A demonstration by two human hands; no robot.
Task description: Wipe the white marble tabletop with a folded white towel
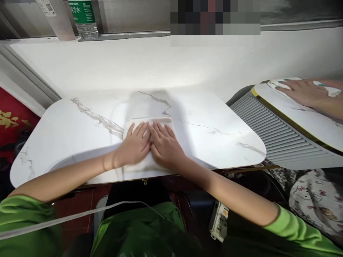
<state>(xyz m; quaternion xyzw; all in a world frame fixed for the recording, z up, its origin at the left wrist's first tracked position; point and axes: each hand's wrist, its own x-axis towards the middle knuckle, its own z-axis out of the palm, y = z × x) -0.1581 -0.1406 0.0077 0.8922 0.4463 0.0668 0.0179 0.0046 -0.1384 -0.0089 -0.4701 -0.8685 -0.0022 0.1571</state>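
Note:
Both palms press down side by side on a folded white cloth point(139, 166) near the front edge of a white marbled tabletop point(88, 139). My left hand point(138, 142) lies flat, its fingers slightly spread and pointing away from me. Beside it, my right hand point(164, 142) rests flat in the same way, and the two touch along the thumbs and index fingers. The cloth shows behind the fingertips and between the wrists; the rest of it is hidden under the hands.
On the ledge at the back left stand a water bottle point(85, 19) with a green label and a translucent container point(60, 21). At right, another person's hand point(302, 91) rests on a white cloth on a ribbed-sided table point(278, 132). A power strip point(219, 221) and white cable point(88, 210) are near my lap.

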